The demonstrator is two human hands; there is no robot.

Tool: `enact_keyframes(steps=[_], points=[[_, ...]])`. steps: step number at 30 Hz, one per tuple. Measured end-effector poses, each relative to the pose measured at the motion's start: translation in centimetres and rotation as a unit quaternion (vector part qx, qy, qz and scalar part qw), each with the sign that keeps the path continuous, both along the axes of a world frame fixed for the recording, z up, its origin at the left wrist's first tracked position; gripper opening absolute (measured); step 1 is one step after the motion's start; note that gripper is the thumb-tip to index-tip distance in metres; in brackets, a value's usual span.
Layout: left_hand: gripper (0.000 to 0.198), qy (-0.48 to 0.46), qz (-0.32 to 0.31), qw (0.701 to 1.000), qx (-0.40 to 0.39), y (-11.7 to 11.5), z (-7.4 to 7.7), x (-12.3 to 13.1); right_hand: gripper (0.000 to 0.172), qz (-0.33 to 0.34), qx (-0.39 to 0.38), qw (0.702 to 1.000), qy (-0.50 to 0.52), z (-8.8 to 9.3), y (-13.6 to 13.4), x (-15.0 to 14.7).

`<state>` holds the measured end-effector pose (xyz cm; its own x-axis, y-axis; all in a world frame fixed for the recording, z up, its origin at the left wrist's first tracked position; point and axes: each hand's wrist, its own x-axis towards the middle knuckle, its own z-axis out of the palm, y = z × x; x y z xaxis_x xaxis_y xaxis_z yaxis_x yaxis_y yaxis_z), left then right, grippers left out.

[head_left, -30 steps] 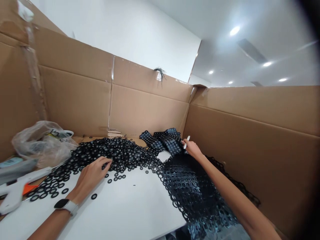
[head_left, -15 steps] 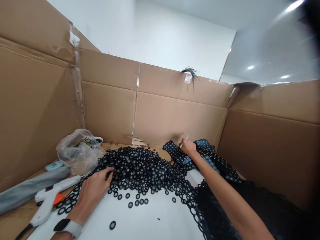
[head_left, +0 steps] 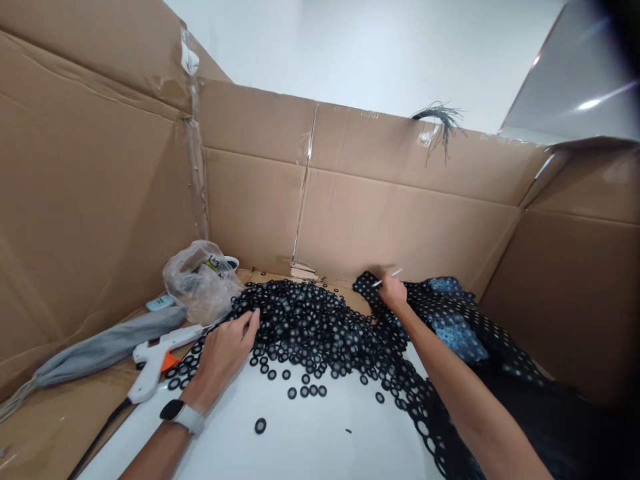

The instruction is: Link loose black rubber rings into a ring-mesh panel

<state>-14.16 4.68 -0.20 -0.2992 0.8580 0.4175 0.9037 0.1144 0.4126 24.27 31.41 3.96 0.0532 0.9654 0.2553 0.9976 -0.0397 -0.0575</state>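
A large heap of small black rings (head_left: 310, 327) lies across the back of a white board (head_left: 310, 447). At the heap's left edge rests my left hand (head_left: 233, 343), thumb and fingers drawn together; whatever is between them is too small to make out. My right hand (head_left: 393, 291) is closed on a thin white stick (head_left: 381, 283), above the left end of a black fabric with pale dots (head_left: 430, 303). A bluish patch (head_left: 460, 337) shows on that fabric, right of my right forearm. Several loose rings (head_left: 313, 391) lie in front of the heap.
Cardboard walls (head_left: 400, 207) enclose the work area. On the left are a white glue gun (head_left: 147, 380) with an orange trigger, a grey cloth bundle (head_left: 107, 347), a clear plastic bag (head_left: 200, 283) and a small light-blue item (head_left: 160, 303). Black fibres (head_left: 443, 119) hang over the back wall.
The view has turned, so the scene sits further right and slightly higher. My right hand has shifted toward the fabric's left end, still holding the stick. My left hand stays by the heap.
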Motion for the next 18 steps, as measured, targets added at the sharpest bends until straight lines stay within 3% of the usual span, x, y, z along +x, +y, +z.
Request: enact_keyframes(steps=[4,10,14,18], points=[[0.045,-0.035,-0.025,0.997,0.056,0.8,-0.3,-0.5,0.040,0.015,0.048,0.997,0.052,3.1,-1.0,0.8],[0.033,-0.069,-0.051,0.989,0.119,2.0,-0.4,-0.8,0.036,0.060,0.149,0.979,0.128,10.5,-3.8,3.4],[0.031,-0.075,-0.073,0.986,0.131,2.2,-0.3,-0.5,0.021,0.108,0.231,0.950,0.179,16.0,-7.0,4.9],[0.030,-0.078,-0.096,0.983,0.136,2.3,-0.2,0.1,0.025,0.181,0.295,0.912,0.219,21.0,-11.6,5.5]])
